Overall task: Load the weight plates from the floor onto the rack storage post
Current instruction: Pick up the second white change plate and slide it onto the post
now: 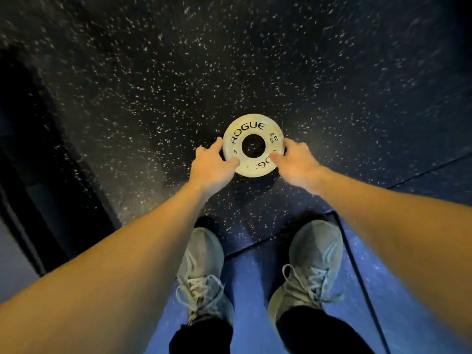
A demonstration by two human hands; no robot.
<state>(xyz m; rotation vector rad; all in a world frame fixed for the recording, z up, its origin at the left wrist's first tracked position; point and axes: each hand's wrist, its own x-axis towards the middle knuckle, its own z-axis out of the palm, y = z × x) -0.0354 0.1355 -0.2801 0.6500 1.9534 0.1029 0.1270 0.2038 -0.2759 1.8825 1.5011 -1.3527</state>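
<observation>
A small pale round weight plate with black ROGUE lettering and a dark centre hole lies flat on the black speckled rubber floor. My left hand grips its left edge, thumb on top and fingers curled round the rim. My right hand holds its right edge the same way, thumb pressed on the plate's face. Both arms reach straight down and forward. No rack or storage post is in view.
My two grey laced shoes stand just behind the plate, on a blue floor section. A dark structure runs along the left edge. A thin black line or cable crosses the blue floor at right.
</observation>
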